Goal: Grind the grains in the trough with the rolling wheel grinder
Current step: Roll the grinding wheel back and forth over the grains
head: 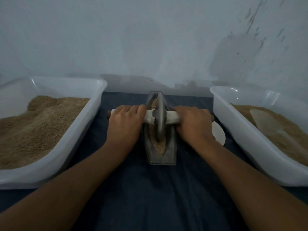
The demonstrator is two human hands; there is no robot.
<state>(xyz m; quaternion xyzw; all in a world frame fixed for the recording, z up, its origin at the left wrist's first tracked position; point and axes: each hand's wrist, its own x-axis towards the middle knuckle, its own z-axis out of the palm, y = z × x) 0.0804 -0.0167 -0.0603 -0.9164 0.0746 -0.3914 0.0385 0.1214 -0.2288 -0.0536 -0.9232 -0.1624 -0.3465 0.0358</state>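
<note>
I see a dark blue cloth (150,189) covering the desk. A big white tub (70,135) of grain flanks my left, a second tub (250,140) my right, crowding both elbows. Between them sits the metal trough (170,147) holding grains (160,145), the wheel (160,117) standing in it. My left hand (124,122) and right hand (191,124) are each clamped on the axle handle (173,118). A white disc (218,133) lies just beside my right hand.

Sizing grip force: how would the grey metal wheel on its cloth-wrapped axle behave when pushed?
The grey metal wheel probably rolls readily along the boat-shaped trough. Thick metal suggests it is heavy. Standing on edge, it would likely tip if the left hand and right hand released it.
</note>
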